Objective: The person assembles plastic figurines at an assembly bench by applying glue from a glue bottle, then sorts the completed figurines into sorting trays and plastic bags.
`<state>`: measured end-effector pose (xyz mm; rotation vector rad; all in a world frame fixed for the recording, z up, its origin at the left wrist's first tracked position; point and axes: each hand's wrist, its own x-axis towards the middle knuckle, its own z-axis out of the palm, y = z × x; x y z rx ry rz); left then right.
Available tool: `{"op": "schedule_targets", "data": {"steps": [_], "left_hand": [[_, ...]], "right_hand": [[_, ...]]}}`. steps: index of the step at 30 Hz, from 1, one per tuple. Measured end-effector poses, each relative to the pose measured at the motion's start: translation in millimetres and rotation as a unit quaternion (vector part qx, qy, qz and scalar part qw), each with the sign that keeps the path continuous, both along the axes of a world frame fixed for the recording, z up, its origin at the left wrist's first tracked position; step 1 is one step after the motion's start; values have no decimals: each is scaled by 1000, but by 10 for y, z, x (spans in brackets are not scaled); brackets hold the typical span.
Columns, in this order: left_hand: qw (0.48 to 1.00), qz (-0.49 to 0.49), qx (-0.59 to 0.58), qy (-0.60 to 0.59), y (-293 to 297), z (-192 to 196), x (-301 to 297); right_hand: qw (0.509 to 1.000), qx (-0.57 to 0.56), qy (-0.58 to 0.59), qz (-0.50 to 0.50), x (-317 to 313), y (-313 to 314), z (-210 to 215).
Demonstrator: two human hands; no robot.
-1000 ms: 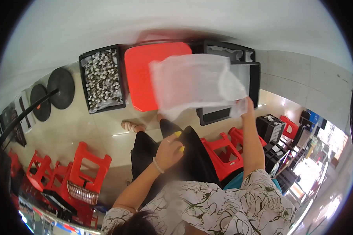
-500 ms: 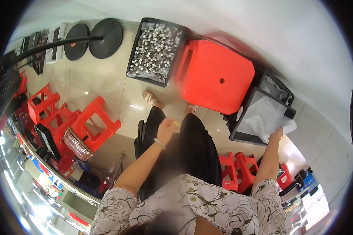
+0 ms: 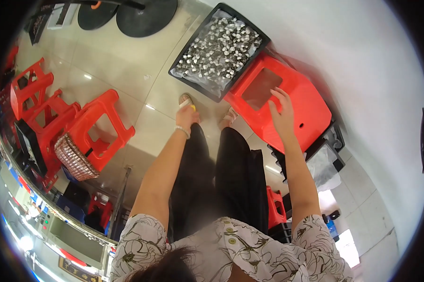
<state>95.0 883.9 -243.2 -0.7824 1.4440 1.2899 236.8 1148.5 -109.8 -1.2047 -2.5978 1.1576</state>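
My left hand point(image 3: 187, 116) is closed in front of my legs. A small yellow thing point(image 3: 193, 107) shows at its fingers, too little of it to name. My right hand point(image 3: 282, 115), holding nothing, reaches over a red plastic stool point(image 3: 310, 105) with its fingers apart. Beyond the stool stands a black tray point(image 3: 217, 96) lined with clear plastic sheet. Many small black-and-white parts point(image 3: 221, 49) fill that tray. To the right of the stool, a crumpled translucent plastic sheet point(image 3: 322, 167) lies in another dark tray, partly hidden by the stool and my arm.
Several red stools point(image 3: 99, 127) stand at left, with a woven basket point(image 3: 75, 157) against one. Round black bases point(image 3: 146, 16) are on the tiled floor at the far left. A white wall point(image 3: 362, 70) runs along the right. Another red stool point(image 3: 275, 207) is beside my right leg.
My right hand has left the plastic sheet in the right-hand tray and moved left over the red stool, fingers spread. My view has shifted; my left hand stays closed and has moved forward.
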Motion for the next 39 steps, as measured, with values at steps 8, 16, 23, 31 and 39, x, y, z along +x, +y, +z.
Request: {"op": "schedule_targets", "data": {"steps": [8,16,23,31,39], "left_hand": [[990,99,-48,88,200,-1405,-588],[818,-303,-338,352,28,-2232,-1213],[832,-258,-337,357,339,-2449,-1074],[852,-258,-269,368,-78,-2396,-1039],[963,-29,1,268,301,-1828,-926]], "right_hand": [[915,-384,-109,-54,-664,-432,-1953],[656,-645,-56,-388,-787,-1345,-2969],[554,-602,161,-551,-976,-1486,-4106],[416,-642,128,-631,-1290,-1641,-3832],[422,-653,166,-607,-1276,-1294,-3303]]}}
